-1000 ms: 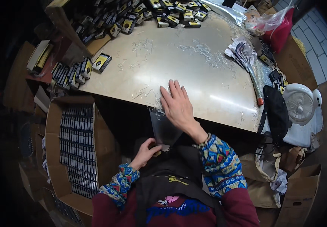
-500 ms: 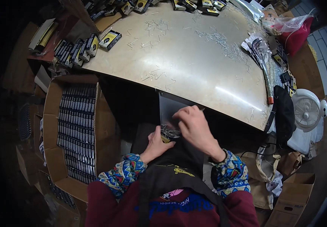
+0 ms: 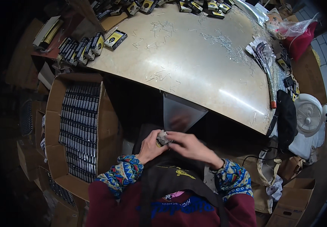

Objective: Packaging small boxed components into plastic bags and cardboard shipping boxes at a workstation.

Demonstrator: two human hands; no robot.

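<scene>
Below the table (image 3: pixel 194 68) edge now, both hands on a small shiny object (image 3: pixel 162 138).

We're looking straight down from head height, close over our own lap. The round table (image 3: pixel 194 56) fills the upper view, edges bowing.
</scene>
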